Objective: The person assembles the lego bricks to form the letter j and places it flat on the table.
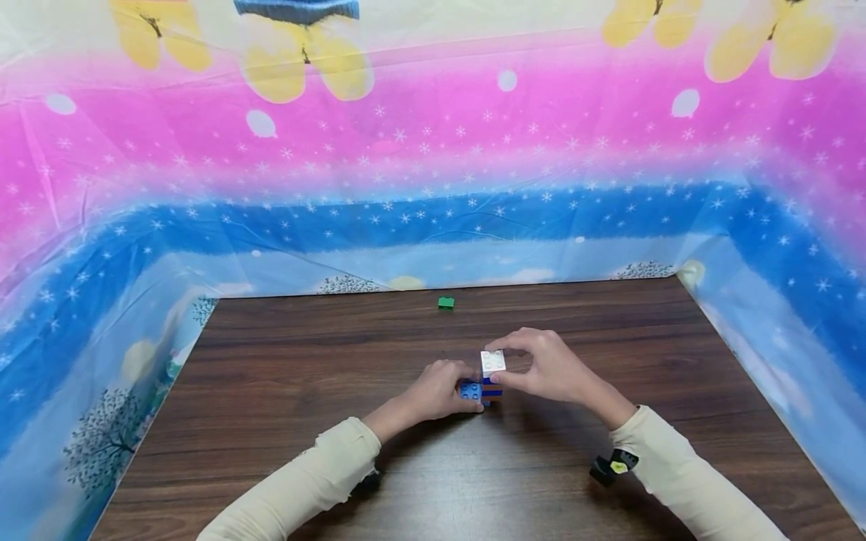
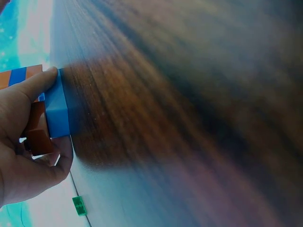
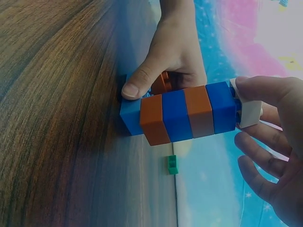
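Observation:
A tower of toy building bricks stands on the table, with blue (image 3: 176, 116) and orange (image 3: 199, 111) bricks alternating above a light blue base brick (image 3: 130, 116). My left hand (image 1: 440, 391) grips the base, its thumb on one side and fingers on the other. Beside the tower, partly behind those fingers, an orange brick (image 2: 40, 128) sits on the same base. Between thumb and forefinger my right hand (image 1: 546, 367) pinches a white brick (image 1: 493, 362) at the tower's top. In the right wrist view it tilts slightly, with blue studs showing in a narrow gap beneath it.
A small green brick (image 1: 446, 303) lies by itself near the table's back edge, beyond both hands. The brown wooden table (image 1: 304, 353) is bordered at the back and sides by a patterned cloth (image 1: 433, 218).

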{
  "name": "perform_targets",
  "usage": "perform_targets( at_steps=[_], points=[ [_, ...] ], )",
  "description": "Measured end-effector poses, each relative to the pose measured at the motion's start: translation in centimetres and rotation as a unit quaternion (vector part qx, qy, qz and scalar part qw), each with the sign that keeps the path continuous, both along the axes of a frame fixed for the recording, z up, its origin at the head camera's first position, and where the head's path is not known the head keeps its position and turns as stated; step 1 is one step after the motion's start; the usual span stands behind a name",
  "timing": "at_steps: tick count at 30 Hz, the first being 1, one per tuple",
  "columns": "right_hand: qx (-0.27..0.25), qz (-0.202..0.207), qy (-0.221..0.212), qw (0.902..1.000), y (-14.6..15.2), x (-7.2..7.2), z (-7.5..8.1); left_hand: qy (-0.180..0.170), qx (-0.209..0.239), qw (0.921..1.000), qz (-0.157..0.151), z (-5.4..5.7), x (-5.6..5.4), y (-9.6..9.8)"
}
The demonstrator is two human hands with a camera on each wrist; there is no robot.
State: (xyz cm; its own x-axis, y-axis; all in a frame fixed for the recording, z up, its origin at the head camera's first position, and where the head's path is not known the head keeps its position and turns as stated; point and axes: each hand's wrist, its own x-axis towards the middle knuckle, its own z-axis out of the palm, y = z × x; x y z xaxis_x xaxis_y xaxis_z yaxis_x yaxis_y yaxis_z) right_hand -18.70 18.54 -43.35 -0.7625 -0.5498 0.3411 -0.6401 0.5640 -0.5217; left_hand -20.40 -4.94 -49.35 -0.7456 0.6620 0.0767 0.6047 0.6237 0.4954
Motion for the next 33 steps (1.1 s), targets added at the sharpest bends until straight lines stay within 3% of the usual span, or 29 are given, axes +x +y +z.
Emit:
perform_targets(
  at_steps=[33],
  points=[
    [0.011,-0.017,-0.020,0.9996,0.19,0.22,-0.26,-0.008,0.004,1.0000,0.000,0.17,0.06,0.04]
  ],
)
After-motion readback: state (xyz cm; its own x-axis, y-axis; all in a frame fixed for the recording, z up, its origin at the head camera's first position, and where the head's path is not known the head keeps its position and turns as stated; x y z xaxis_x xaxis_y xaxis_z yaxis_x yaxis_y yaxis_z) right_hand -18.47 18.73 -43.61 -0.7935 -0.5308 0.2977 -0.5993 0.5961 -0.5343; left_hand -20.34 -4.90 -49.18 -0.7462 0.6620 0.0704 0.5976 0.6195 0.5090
